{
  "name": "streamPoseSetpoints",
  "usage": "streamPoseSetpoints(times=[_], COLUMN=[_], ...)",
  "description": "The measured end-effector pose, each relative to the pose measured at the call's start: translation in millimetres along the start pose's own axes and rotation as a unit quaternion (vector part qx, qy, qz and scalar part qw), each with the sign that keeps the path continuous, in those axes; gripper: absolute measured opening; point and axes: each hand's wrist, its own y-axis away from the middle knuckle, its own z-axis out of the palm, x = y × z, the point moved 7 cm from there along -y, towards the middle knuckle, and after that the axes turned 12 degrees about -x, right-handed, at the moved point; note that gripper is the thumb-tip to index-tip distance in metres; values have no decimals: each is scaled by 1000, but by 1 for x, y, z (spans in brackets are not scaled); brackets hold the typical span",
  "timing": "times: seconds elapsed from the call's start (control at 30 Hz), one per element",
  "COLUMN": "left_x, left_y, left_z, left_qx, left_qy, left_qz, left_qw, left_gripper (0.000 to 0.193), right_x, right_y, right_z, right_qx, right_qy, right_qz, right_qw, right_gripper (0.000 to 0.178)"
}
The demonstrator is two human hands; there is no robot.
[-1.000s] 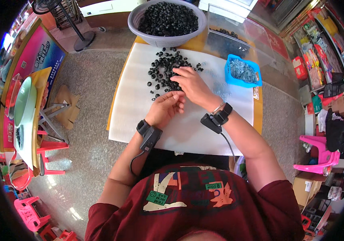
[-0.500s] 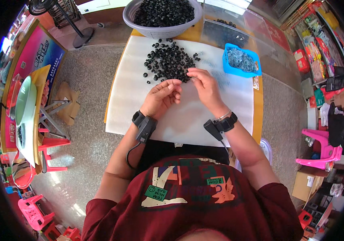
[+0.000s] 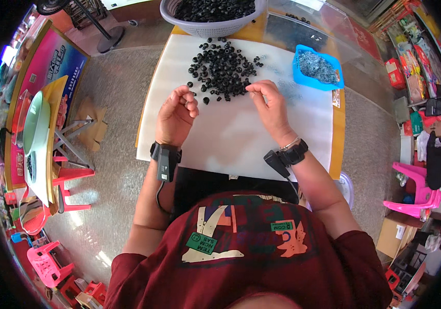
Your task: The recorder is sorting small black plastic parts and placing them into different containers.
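Observation:
A heap of small black ring-shaped parts (image 3: 223, 67) lies on a white sheet (image 3: 230, 134) covering the table. My left hand (image 3: 175, 116) hovers just left of the heap, fingers curled in; whether it holds a part is hidden. My right hand (image 3: 269, 105) is at the heap's lower right edge, thumb and forefinger pinched together on what looks like one small black part. Both wrists carry black strapped devices.
A grey basket (image 3: 210, 26) full of the same black parts stands at the table's far edge. A blue tray (image 3: 316, 67) of small silvery pieces sits at the right. Pink plastic stools, a green bowl and boxes surround the table on the floor.
Both hands drew apart and back from the heap; the left hand moved left and curled shut, the right hand pinched at the heap's edge. The camera view shifted nearer the table.

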Motion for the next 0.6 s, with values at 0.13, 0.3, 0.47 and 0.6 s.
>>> streamPoseSetpoints(times=[0.13, 0.3, 0.47, 0.6], left_x=[10, 9, 1, -3], left_y=[16, 24, 28, 31], left_z=[-15, -21, -9, -3], left_qx=[53, 90, 122, 127], left_qy=[18, 29, -16, -67], left_qz=[10, 4, -32, -54], left_qw=[998, 996, 992, 988], left_gripper=[25, 23, 21, 20], right_x=[-30, -60, -55, -48], right_y=[-3, -13, -24, -29], right_z=[15, 58, 91, 94], right_qx=[-35, -111, -152, -168], right_qy=[78, 165, 270, 260], right_qz=[-66, -129, -127, -119], right_qw=[994, 971, 942, 943], right_gripper=[16, 19, 15, 19])
